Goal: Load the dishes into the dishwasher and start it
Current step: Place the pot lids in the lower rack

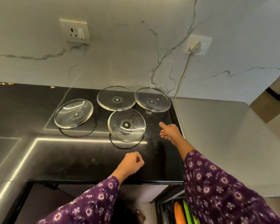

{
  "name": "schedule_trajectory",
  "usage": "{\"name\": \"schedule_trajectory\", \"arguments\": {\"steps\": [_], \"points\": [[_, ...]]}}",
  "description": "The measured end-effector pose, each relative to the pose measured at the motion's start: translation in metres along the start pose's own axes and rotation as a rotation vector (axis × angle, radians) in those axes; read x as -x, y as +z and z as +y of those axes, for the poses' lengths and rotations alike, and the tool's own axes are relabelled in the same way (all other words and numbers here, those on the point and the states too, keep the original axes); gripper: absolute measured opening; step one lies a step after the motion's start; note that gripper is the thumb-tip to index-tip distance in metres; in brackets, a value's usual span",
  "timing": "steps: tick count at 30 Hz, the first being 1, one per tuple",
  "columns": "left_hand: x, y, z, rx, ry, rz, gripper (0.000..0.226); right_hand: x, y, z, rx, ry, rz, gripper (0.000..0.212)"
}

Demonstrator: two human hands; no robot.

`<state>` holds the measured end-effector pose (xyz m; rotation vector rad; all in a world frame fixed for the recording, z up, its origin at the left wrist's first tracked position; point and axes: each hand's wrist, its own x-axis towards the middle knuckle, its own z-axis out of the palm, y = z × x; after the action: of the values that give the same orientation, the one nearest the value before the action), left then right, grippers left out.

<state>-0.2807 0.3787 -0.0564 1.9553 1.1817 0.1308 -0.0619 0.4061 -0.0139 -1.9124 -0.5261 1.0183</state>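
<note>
Head view: Four glass lids sit on a black counter (71, 156) below a marble-patterned wall. The left lid (73, 113) lies apart from the others and looks tilted. The back lid (116, 97) and the right lid (152, 99) sit side by side near the wall, and the nearest lid (126, 124) is just in front of them.

The person's left hand (132, 162) hovers over the front of the counter, clenched in a fist and holding nothing. The right hand (168, 131) reaches out near the counter's right edge, just beside the nearest lid, with its fingers stretched and loose, grasping nothing. Both arms wear purple flowered sleeves (217, 183).

A grey steel top (225, 135) adjoins the counter on the right. Below it, at the bottom edge of the view, a dishwasher rack (168, 209) shows an orange plate (179, 212) and a green plate (188, 210) standing on edge.

On the wall are a socket (74, 30) and a white plug (195, 46), whose cord (183, 70) runs down toward the counter's back corner.
</note>
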Motion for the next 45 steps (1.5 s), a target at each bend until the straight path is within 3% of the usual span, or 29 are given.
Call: {"name": "schedule_trajectory", "arguments": {"steps": [5, 8, 12, 19, 25, 29, 38, 45], "points": [[-0.042, 0.011, 0.021, -0.153, -0.077, -0.099, 0.034, -0.059, -0.002, -0.02, -0.105, 0.1, -0.029, 0.064], [-0.056, 0.015, 0.025, -0.329, -0.114, -0.19, 0.054, -0.092, -0.003, -0.033, -0.32, 0.209, -0.078, 0.074], [-0.064, 0.022, 0.027, -0.399, -0.162, -0.228, 0.06, -0.123, 0.002, -0.043, -0.644, 0.321, -0.145, 0.068], [-0.067, 0.023, 0.027, -0.391, -0.198, -0.219, 0.061, -0.139, 0.018, -0.054, -0.827, 0.312, -0.176, 0.04], [-0.064, 0.023, 0.023, -0.33, -0.193, -0.204, 0.058, -0.13, 0.017, -0.045, -0.856, 0.201, -0.04, 0.036], [-0.065, 0.021, 0.019, -0.32, -0.154, -0.189, 0.056, -0.101, -0.013, -0.037, -0.808, 0.031, 0.034, 0.021], [-0.053, 0.022, 0.018, -0.413, 0.018, -0.139, 0.05, 0.036, -0.119, 0.01, -0.611, -0.324, 0.363, 0.022], [-0.026, 0.07, 0.066, -0.38, 0.27, -0.183, 0.024, 0.164, -0.196, 0.094, -0.514, -0.382, 0.677, 0.019]]}}
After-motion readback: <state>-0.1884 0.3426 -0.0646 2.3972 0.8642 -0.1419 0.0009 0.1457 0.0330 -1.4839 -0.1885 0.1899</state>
